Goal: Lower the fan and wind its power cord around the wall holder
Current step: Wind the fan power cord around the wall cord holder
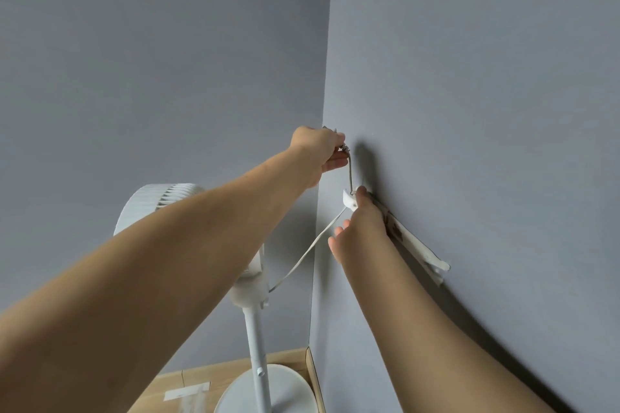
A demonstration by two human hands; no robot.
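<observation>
Hands number two, with one fan (248, 282), one power cord (303, 256) and one wall holder (407, 245) in view. The left hand (320, 152), at about twelve o'clock from the holder's upper end, has its fingers curled round the cord's end. The right hand (362, 228) rests against the holder, thumb tip pressed at the holder's white upper end where the cord bends; whether its other fingers grip anything cannot be told. The cord is thin, flat and pale; it runs from the fan's neck up toward two o'clock to the holder, then turns toward twelve o'clock into the left hand. The holder is a long white strip, stained brown midway, lying on the grey wall (486, 77) with its long axis from ten to four o'clock. The white fan stands upright on a round base in the corner, at seven o'clock from the holder.
</observation>
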